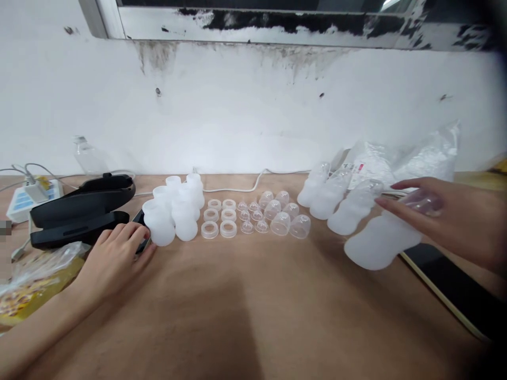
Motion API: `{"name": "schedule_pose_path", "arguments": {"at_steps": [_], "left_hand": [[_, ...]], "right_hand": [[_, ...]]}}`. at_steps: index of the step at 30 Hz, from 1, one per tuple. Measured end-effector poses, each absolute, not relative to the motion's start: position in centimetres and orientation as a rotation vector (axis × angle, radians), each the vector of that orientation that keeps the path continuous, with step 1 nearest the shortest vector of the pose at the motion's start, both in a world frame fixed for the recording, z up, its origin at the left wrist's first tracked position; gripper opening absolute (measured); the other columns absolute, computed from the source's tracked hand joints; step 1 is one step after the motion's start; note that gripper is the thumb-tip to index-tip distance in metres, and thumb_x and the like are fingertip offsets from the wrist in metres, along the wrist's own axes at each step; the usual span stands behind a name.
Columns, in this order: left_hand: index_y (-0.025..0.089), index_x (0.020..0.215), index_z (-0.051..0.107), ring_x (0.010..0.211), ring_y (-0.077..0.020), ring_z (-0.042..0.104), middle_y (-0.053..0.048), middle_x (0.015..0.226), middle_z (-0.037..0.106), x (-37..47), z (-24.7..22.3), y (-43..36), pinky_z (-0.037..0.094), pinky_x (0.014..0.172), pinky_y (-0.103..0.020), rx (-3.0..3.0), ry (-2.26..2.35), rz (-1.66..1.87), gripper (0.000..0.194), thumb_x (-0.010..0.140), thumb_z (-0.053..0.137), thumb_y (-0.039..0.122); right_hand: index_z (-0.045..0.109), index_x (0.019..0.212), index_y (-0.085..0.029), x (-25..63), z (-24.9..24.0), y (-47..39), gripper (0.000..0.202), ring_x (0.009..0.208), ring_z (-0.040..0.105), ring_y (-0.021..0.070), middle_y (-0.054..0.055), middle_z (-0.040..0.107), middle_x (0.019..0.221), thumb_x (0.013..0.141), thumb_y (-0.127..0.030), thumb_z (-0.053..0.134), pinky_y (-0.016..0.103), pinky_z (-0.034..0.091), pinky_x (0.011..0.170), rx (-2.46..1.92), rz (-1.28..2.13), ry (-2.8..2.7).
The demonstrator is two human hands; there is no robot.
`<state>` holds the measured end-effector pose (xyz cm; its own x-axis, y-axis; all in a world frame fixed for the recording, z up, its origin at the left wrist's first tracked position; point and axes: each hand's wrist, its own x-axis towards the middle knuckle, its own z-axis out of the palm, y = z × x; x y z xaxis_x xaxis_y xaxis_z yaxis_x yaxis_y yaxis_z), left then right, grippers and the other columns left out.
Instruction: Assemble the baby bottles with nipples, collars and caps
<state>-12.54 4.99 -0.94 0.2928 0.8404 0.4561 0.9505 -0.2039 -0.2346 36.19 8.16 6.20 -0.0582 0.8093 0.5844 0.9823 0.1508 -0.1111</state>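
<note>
Bottle (380, 240): frosted, lying on the surface (253, 306), capless.
Right hand (455, 221): closed around a clear cap over it.
Left hand (114, 258): flat, empty, beside cups (174, 211).
Left: three bottles (332, 198) uncapped.

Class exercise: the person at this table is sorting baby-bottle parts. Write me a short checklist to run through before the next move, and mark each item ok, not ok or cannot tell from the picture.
1. Right hand grips the assembled bottle firmly: cannot tell; fingers lie over its capped top.
2. Left hand is free: ok, it rests flat on the table.
3. Bottle bodies stand upright: ok, clustered beside the left hand.
4. Rings lie in neat rows: ok.
5. Clear caps are grouped apart from the rings: ok.
6. Finished bottles lie side by side: ok.
</note>
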Motion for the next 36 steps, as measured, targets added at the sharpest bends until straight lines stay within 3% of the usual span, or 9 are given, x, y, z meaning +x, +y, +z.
{"name": "schedule_pose_path", "arguments": {"at_steps": [3, 6, 10, 14, 22, 26, 29, 32, 36], "left_hand": [[0.023, 0.087, 0.045, 0.087, -0.0289, 0.053, -0.010, 0.096, 0.050, -11.2, 0.4, 4.0, 0.044, 0.070, -0.046, -2.061, -1.602, -0.483, 0.014, 0.086, 0.032, 0.030], [0.021, 0.097, 0.043, 0.096, -0.0237, 0.051, -0.009, 0.102, 0.050, -7.6, 1.8, 2.5, 0.043, 0.082, -0.040, -2.279, -1.374, -0.723, 0.015, 0.085, 0.041, 0.029], [0.013, 0.118, 0.036, 0.097, -0.0265, 0.054, -0.013, 0.112, 0.054, -2.2, 1.4, 1.9, 0.047, 0.077, -0.039, -2.611, -1.165, -0.587, 0.058, 0.077, 0.050, 0.052], [0.011, 0.118, 0.037, 0.084, -0.0231, 0.060, -0.010, 0.101, 0.061, -0.5, -0.8, 3.3, 0.048, 0.069, -0.036, -2.721, -1.140, -0.353, 0.041, 0.083, 0.048, 0.031], [0.013, 0.114, 0.040, 0.087, -0.0217, 0.060, -0.009, 0.103, 0.062, -2.3, -0.7, 3.6, 0.046, 0.074, -0.034, -2.777, -1.013, -0.374, 0.038, 0.080, 0.048, 0.026], [0.015, 0.119, 0.037, 0.088, -0.0225, 0.061, -0.009, 0.106, 0.061, -4.9, -0.7, 3.4, 0.047, 0.074, -0.033, -2.618, -1.207, -0.402, 0.042, 0.082, 0.048, 0.030], [0.014, 0.118, 0.036, 0.090, -0.0234, 0.060, -0.010, 0.105, 0.061, -5.8, -0.9, 3.5, 0.047, 0.075, -0.034, -2.584, -1.158, -0.450, 0.040, 0.083, 0.045, 0.032], [0.013, 0.116, 0.038, 0.088, -0.0229, 0.061, -0.011, 0.102, 0.062, -5.4, -0.7, 3.5, 0.047, 0.074, -0.033, -2.575, -1.171, -0.472, 0.039, 0.083, 0.045, 0.033], [0.014, 0.118, 0.037, 0.087, -0.0226, 0.061, -0.011, 0.104, 0.061, -4.9, -0.6, 3.5, 0.047, 0.074, -0.035, -2.594, -1.140, -0.423, 0.040, 0.083, 0.045, 0.032]], "right_hand": [[0.056, 0.084, -0.030, 30.8, 7.2, 5.8, 0.044, 0.058, 0.054, 0.0258, 0.007, 0.058, 0.069, 0.067, -0.069, 0.044, 0.037, 0.038, 0.049, -1.695, -0.314, -1.856], [0.056, 0.075, -0.027, 24.3, 6.3, 4.3, 0.035, 0.067, 0.056, 0.0226, 0.004, 0.061, 0.074, 0.069, -0.060, 0.050, 0.035, 0.043, 0.059, -1.416, 0.039, -1.942], [0.056, 0.077, -0.021, 18.4, 3.5, 4.5, 0.024, 0.070, 0.057, 0.0158, 0.002, 0.061, 0.077, 0.077, -0.044, 0.051, 0.028, 0.045, 0.063, -1.262, 0.668, -2.025], [0.059, 0.085, -0.017, 17.2, 2.0, 5.4, 0.032, 0.050, 0.051, 0.0095, 0.001, 0.061, 0.071, 0.073, -0.047, 0.056, 0.023, 0.039, 0.048, -1.313, 0.979, -2.279], [0.060, 0.076, -0.020, 20.5, 2.2, 5.4, 0.036, 0.054, 0.052, 0.0124, -0.001, 0.060, 0.063, 0.070, -0.055, 0.056, 0.024, 0.039, 0.048, -1.304, 0.698, -2.480], [0.059, 0.101, -0.019, 26.4, 2.4, 5.8, 0.050, 0.061, 0.056, 0.0181, 0.004, 0.063, 0.074, 0.070, -0.057, 0.055, 0.029, 0.044, 0.055, -1.571, 0.149, -2.341], [0.051, 0.117, -0.022, 29.3, 2.1, 5.5, 0.050, 0.071, 0.060, 0.0210, 0.009, 0.060, 0.096, 0.078, -0.052, 0.045, 0.033, 0.046, 0.060, -1.660, -0.086, -2.440], [0.052, 0.115, -0.024, 29.6, 1.5, 5.3, 0.038, 0.066, 0.061, 0.0204, 0.008, 0.058, 0.095, 0.086, -0.040, 0.034, 0.033, 0.045, 0.055, -1.706, -0.261, -2.561], [0.047, 0.112, -0.014, 28.6, 0.1, 6.2, 0.041, 0.073, 0.062, 0.0267, 0.012, 0.060, 0.097, 0.076, -0.034, 0.050, 0.034, 0.045, 0.053, -1.811, -0.414, -2.488]]}}
